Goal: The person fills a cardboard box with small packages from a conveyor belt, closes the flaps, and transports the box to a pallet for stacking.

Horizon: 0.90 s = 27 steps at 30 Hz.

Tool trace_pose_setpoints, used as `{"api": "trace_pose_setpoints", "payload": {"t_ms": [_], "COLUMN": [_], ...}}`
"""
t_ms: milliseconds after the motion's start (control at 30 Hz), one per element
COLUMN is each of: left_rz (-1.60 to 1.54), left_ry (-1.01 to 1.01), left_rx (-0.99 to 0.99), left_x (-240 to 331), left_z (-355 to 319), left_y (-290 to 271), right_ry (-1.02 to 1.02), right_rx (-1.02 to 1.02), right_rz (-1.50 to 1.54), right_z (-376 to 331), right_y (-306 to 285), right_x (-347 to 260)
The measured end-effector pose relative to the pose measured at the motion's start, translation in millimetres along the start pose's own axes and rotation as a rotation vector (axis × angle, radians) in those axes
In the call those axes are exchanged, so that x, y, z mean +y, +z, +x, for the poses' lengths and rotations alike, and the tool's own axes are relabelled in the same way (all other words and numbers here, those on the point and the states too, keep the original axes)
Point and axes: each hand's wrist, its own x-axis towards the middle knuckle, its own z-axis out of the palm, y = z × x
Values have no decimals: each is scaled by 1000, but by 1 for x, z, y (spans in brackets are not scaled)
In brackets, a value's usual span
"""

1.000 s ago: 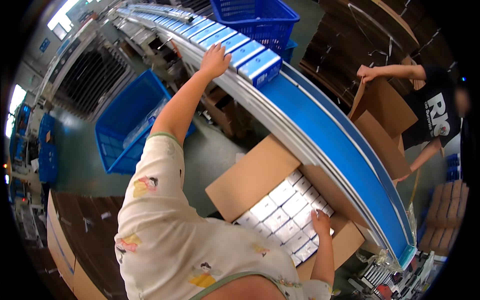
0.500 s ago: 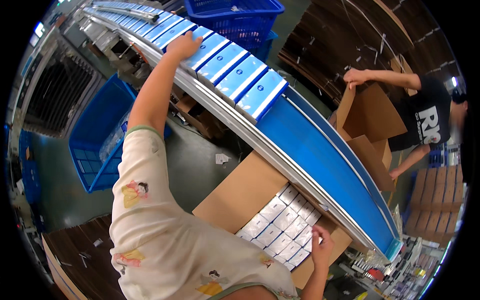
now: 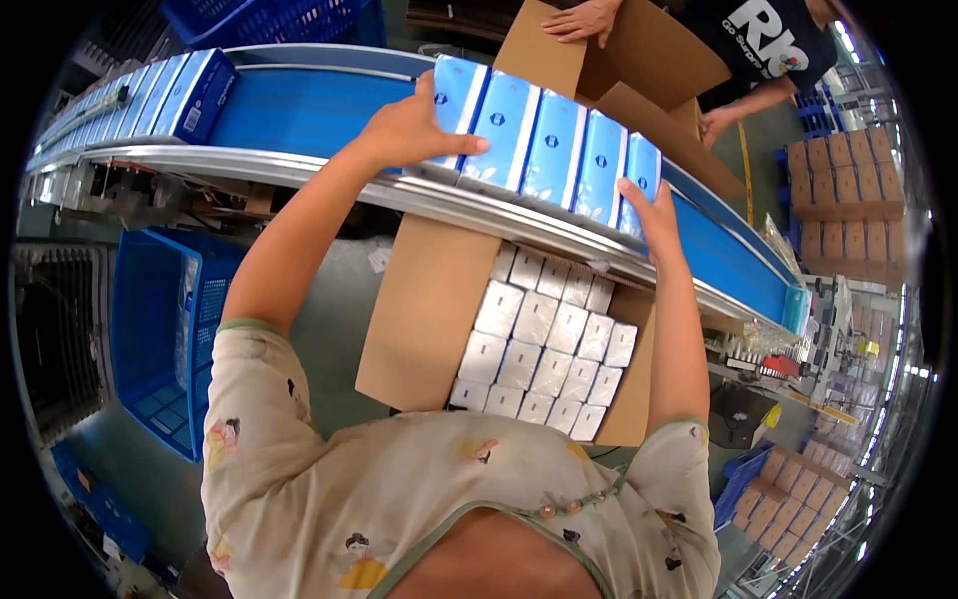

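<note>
A short row of several upright blue-and-white film-wrapped packs stands side by side on the blue conveyor belt. My left hand clasps the row's left end, its thumb across the front of the packs. At the other end my right hand presses against the last pack, thumb on its front. Together the hands squeeze the row between them. Just below the conveyor, in front of me, sits an open cardboard carton, where rows of white-ended packs lie tightly together.
More blue packs stand farther left on the belt. A blue plastic crate is at lower left, another behind the conveyor. Across the belt, a co-worker in a black shirt holds an open carton. Stacked cartons stand at right.
My left hand has come back from far up the belt to the row's left end. My right hand has risen from beside the carton to the right end. A gap now separates this row from the other packs.
</note>
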Motion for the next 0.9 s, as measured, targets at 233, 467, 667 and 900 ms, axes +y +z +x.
{"api": "trace_pose_setpoints", "payload": {"t_ms": [233, 467, 667, 900], "left_rz": [-218, -88, -137, 636], "left_ry": [237, 465, 9, 423], "left_rx": [407, 571, 139, 204], "left_x": [58, 108, 94, 77], "left_z": [-36, -175, -213, -162], "left_y": [8, 69, 198, 211], "right_ry": [-221, -701, -115, -376], "right_rx": [146, 496, 268, 25], "right_rz": [106, 22, -37, -876], "right_z": [-26, -178, -223, -172], "right_y": [-44, -110, -98, -102], "right_x": [0, 33, 153, 183]}}
